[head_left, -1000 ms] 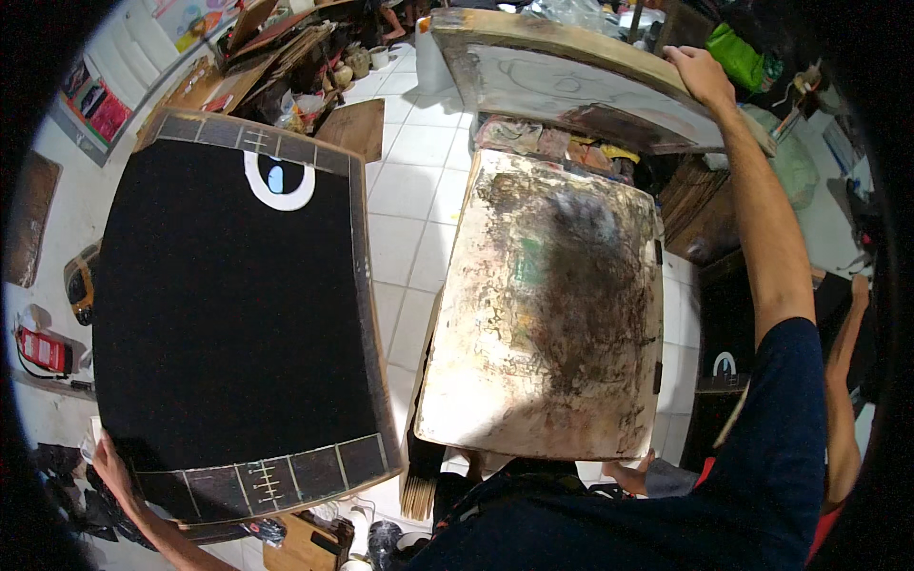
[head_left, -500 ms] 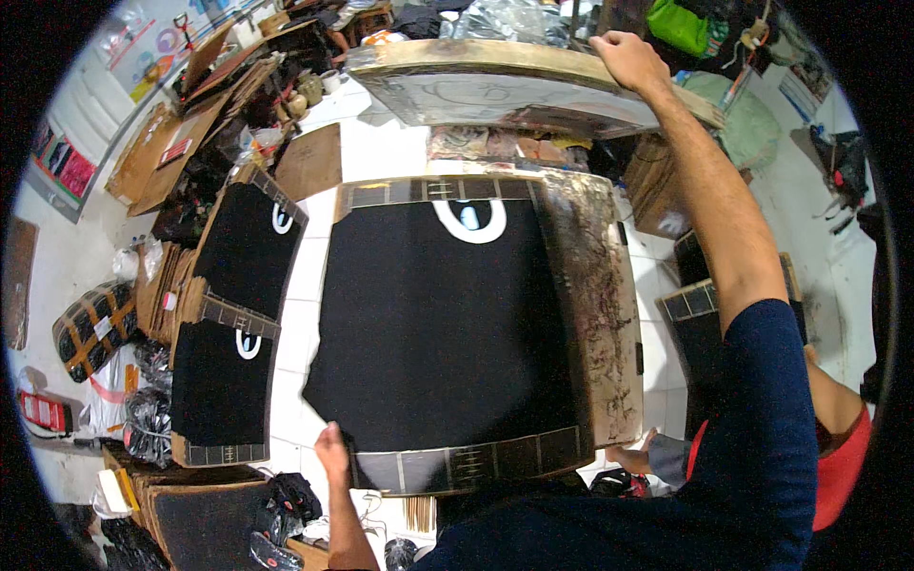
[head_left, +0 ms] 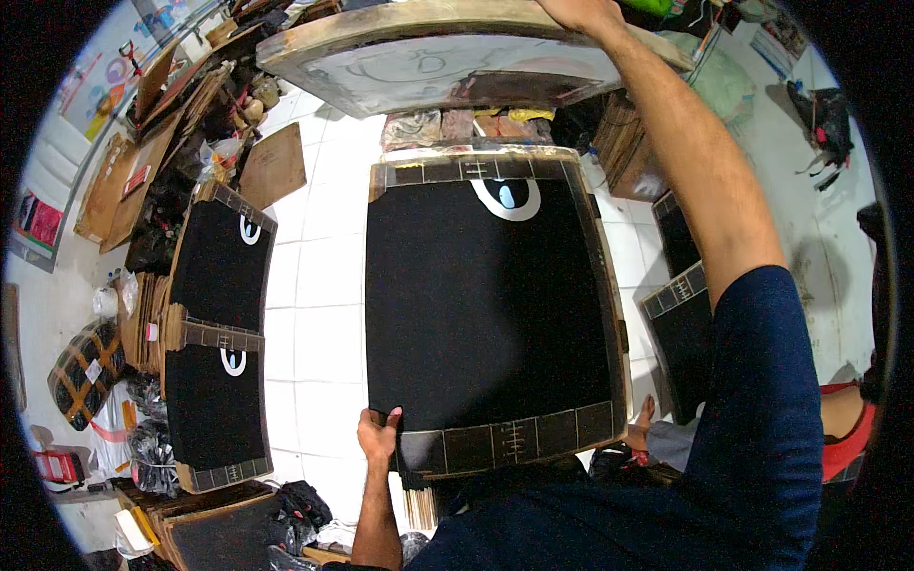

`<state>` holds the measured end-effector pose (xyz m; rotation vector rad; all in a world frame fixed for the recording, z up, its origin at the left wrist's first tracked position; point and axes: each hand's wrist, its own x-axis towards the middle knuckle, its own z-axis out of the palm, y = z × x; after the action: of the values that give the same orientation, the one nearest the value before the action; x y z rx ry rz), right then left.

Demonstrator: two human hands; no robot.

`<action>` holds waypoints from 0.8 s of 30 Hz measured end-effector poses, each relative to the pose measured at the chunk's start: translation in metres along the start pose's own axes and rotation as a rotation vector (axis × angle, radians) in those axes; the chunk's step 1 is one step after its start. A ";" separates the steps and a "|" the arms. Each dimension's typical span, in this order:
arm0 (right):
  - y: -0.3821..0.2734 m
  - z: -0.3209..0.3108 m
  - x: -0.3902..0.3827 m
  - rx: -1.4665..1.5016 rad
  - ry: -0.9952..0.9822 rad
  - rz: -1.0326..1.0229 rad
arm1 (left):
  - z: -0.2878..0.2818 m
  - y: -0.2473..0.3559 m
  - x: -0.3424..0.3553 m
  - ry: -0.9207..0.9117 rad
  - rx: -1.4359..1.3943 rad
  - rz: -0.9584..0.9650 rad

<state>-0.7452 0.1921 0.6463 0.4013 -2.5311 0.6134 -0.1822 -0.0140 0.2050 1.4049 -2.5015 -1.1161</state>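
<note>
White-tiled floor [head_left: 324, 314]; left hand [head_left: 378, 440] in a pinch on black panel [head_left: 486, 305], right hand [head_left: 585, 13] outstretched atop frame [head_left: 428, 20], grip unclear.

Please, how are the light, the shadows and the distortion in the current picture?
Head view: the white floor tiles look almost washed out; a soft shadow darkens the lower right of the black sheet; fisheye distortion bows the long edge of the raised frame; and black surrounds the round image.

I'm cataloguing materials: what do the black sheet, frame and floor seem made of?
Sheet: probably matte cloth, given its dull, even black; fibre unclear. Frame: apparently wood, worn and stained, given its mottled tan rim. Floor: likely smooth ceramic tile, given pale squares with joint lines.
</note>
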 end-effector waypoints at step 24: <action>0.006 0.010 -0.046 -0.100 -0.075 -0.005 | 0.008 0.046 0.035 0.166 0.108 -0.021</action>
<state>-0.7132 0.2001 0.6122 0.4009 -2.6182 0.4752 -0.2385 -0.0218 0.2175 1.4871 -2.4681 -0.8401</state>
